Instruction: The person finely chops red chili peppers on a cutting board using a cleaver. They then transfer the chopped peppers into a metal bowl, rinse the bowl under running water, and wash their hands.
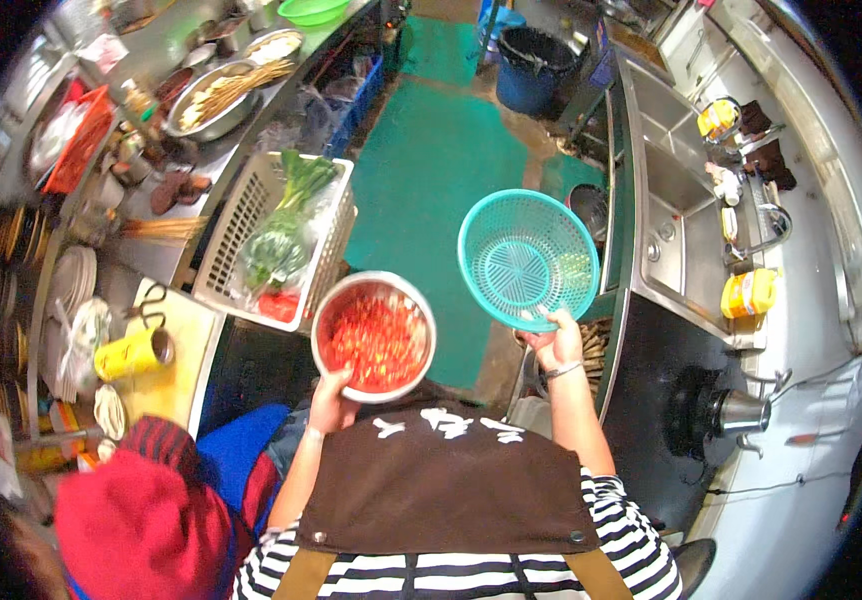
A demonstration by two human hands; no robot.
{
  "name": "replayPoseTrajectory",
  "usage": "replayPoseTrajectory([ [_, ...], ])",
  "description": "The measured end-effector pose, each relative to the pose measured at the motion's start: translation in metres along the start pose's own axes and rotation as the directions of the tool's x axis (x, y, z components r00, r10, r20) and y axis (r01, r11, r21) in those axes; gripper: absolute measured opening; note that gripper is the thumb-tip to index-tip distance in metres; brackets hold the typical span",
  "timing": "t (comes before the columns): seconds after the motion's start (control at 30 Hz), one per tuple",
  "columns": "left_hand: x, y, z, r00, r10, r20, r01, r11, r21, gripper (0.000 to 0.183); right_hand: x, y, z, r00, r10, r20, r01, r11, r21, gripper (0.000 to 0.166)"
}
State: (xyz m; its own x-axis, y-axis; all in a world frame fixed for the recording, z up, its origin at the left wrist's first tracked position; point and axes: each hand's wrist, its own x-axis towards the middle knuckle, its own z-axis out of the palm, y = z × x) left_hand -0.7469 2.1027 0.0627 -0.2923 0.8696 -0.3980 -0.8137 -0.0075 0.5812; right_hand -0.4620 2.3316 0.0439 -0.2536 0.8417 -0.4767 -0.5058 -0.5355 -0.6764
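My left hand (333, 401) grips the near rim of a round metal bowl (431, 341). Chopped red chili peppers (375, 341), by their look, fill much of the bowl. Out to the right, my right hand (558, 345) holds a turquoise plastic colander (517, 270) by its near rim, thumb over the edge. The colander is tilted, with its inside facing me and a few pale green bits (575, 266) on its right inner wall. Bowl and colander are apart, both held above the floor.
A person in a red hood (138, 517) is close on my left. Beyond the bowl stands a cream plastic crate (326, 247) with bagged leafy greens (277, 251). A yellow can (127, 356) lies on a cutting board (183, 379). The steel sink (675, 217) lines the right side; green matting (431, 165) covers the aisle.
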Motion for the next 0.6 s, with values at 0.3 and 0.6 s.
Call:
replayPoseTrajectory([
  [0.3, 0.311, 0.048, 0.218, 0.965, 0.018, 0.262, -0.074, 0.976, 0.204, 0.063, 0.172, -0.134, 0.013, 0.966, -0.161, -0.200, 0.170, 0.985, 0.026, 0.046],
  [0.6, 0.590, 0.032, 0.404, 0.934, -0.066, 0.352, -0.031, 0.964, 0.264, 0.071, 0.416, -0.247, 0.029, 0.989, -0.084, -0.123, 0.097, 0.990, 0.107, 0.044],
])
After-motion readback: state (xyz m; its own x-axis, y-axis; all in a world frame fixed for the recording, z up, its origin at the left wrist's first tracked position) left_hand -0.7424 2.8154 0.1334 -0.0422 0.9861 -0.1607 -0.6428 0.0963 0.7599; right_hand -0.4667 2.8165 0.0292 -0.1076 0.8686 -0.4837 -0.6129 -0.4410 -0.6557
